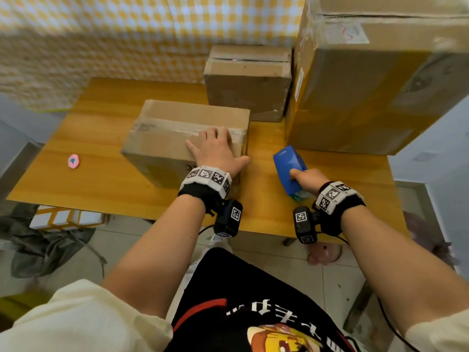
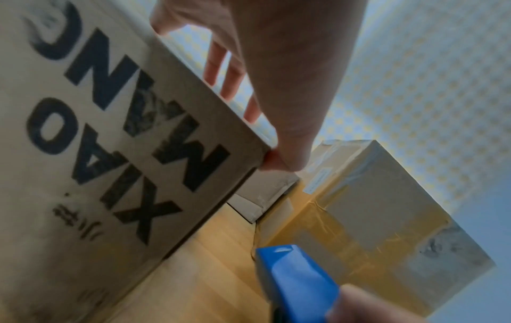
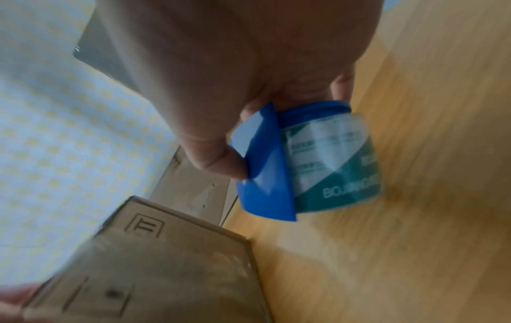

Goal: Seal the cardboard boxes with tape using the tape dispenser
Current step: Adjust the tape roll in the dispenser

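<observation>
A small cardboard box [image 1: 177, 128] lies mid-table with a clear tape strip along its top. My left hand [image 1: 215, 148] rests flat on the right end of its top, fingers straight, thumb at the near corner [image 2: 279, 161]. The box's printed side [image 2: 110, 131] fills the left wrist view. To its right my right hand [image 1: 304, 177] grips the blue tape dispenser [image 1: 289, 168], which holds a roll of clear tape [image 3: 334, 161] just above the table; thumb and fingers curl round it [image 3: 265, 166].
The wooden table [image 1: 101, 174] carries a second small box [image 1: 247, 82] at the back and a large taped box [image 1: 368, 85] at the right. A pink round object [image 1: 73, 161] lies at the left. A yellow-checked cloth hangs behind.
</observation>
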